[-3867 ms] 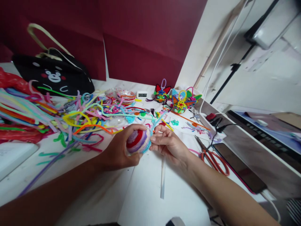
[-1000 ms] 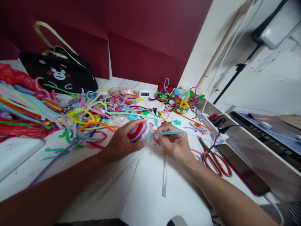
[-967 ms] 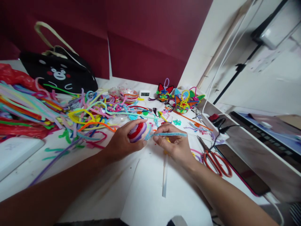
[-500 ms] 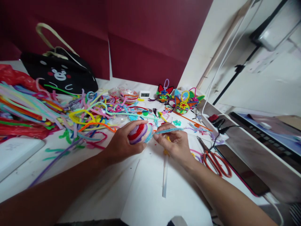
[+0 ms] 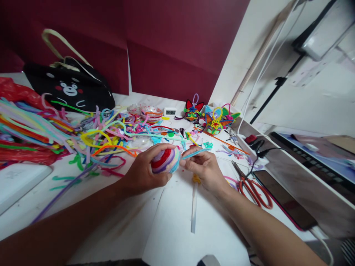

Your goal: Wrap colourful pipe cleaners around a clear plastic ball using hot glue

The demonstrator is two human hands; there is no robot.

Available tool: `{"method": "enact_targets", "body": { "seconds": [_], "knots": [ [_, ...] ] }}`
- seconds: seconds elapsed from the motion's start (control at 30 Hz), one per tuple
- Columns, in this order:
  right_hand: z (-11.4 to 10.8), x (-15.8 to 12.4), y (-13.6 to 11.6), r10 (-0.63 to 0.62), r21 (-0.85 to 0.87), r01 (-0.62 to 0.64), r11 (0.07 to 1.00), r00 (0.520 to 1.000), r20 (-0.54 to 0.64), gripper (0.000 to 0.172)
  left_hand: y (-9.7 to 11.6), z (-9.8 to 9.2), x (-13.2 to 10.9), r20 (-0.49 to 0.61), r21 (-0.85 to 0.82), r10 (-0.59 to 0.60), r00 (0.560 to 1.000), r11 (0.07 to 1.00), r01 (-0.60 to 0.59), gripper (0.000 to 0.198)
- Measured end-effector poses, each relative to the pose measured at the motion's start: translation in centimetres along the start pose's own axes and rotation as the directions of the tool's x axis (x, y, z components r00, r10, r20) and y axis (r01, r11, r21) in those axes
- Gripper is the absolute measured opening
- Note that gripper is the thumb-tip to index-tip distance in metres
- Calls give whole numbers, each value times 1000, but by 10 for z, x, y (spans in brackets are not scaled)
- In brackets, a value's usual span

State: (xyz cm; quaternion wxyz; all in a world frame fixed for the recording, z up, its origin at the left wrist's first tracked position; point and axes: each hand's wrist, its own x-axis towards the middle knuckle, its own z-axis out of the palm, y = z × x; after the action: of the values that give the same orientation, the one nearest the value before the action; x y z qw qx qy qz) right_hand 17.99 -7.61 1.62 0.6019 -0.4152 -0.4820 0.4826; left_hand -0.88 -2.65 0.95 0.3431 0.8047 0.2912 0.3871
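Note:
My left hand [image 5: 142, 170] is wrapped round a ball [image 5: 165, 161] wound with red, white, purple and light blue pipe cleaners, held just above the white table [image 5: 177, 229]. My right hand [image 5: 203, 167] pinches the free end of a light blue pipe cleaner [image 5: 195, 152] that runs from the ball's right side up and to the right. Both hands meet at the middle of the view.
A big tangle of coloured pipe cleaners [image 5: 83, 133] covers the table's left. Behind stand a black bear bag [image 5: 69, 90], a small digital clock [image 5: 169, 111] and finished pipe-cleaner figures [image 5: 213, 120]. Red-handled scissors [image 5: 253, 188] and a phone [image 5: 284, 201] lie at the right.
The light blue pipe cleaner's free end has grown shorter and tilted upward as more of it lies round the ball. My left hand has turned the ball slightly.

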Motion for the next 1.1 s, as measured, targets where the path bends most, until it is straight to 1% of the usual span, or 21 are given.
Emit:
{"method": "enact_targets", "body": {
  "seconds": [0.1,0.17,0.27,0.37,0.5,0.57,0.63,0.73,0.83,0.97,1.1],
  "knots": [
    [0,0,2,71,63,-72,995,997,11,29,0,0,0,-3,11,5,1000,1000,-5,60],
    [0,0,3,95,87,-96,992,995,19,28,0,0,0,-9,21,21,1000,1000,-21,59],
    [1,1,3,86,96,-90,991,995,47,26,0,0,1,-14,32,31,999,999,-31,56],
    [3,0,3,74,87,-80,993,995,73,25,0,0,2,-6,48,3,1000,999,-3,56],
    [6,-1,3,68,99,-73,992,996,48,28,-3,2,1,21,26,-46,999,999,45,56],
    [7,-1,4,64,106,-67,992,997,35,29,-3,2,0,38,19,-46,998,999,45,55],
    [8,-1,6,65,110,-68,992,997,34,29,-3,2,0,25,34,-39,999,999,38,52],
    [8,-2,8,78,117,-82,990,996,36,28,-3,2,0,-4,65,-46,999,997,46,48],
    [9,-3,10,88,105,-91,990,995,39,28,-3,3,1,11,69,-58,998,996,57,47],
    [11,-3,10,134,90,-137,987,990,40,31,-2,3,0,13,53,-69,998,996,69,47],
    [13,-4,10,158,135,-163,977,986,49,37,1,4,-2,-1,54,-76,997,996,76,48]
  ]
}}
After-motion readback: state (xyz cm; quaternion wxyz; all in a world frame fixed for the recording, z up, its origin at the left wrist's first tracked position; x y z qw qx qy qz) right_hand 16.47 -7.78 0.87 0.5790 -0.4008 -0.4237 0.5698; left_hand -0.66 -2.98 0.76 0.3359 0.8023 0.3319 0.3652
